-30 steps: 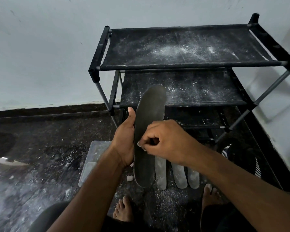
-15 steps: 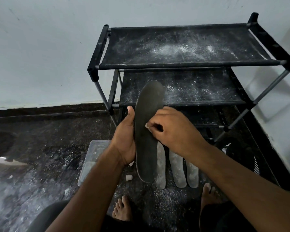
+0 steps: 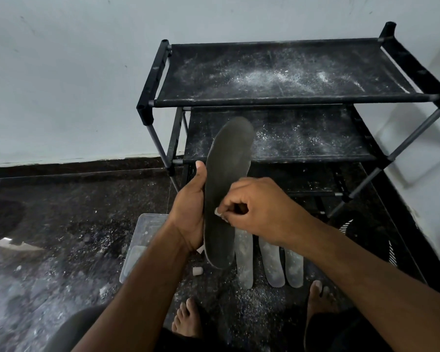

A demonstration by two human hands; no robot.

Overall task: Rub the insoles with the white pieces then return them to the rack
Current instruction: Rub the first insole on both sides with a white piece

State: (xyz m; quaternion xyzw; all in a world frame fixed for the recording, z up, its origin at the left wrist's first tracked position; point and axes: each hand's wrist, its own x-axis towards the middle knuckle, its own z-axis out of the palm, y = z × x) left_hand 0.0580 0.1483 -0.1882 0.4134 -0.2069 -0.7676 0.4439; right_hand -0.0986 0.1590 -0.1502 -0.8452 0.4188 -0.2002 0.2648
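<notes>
While empty-looking, clear tub (image 3: 148,224) beside insole (image 3: 224,189).

Dark grey insole (image 3: 226,189), matt and plain. Small white piece (image 3: 218,212) against it. Three pale grey insoles (image 3: 271,264) at five o'clock, mottled with white. Black rack (image 3: 277,100), shelves speckled white. Black floor (image 3: 69,224) flecked with white dust. Clear box (image 3: 148,224). Pale blue-grey wall (image 3: 74,72).

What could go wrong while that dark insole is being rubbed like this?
The white piece pinched in the right hand looks small, so it might slip or crumble. The left hand grips the dark insole along one edge only; hard rubbing could twist it loose. A loose white piece lies near the bare feet and could be stepped on.
</notes>
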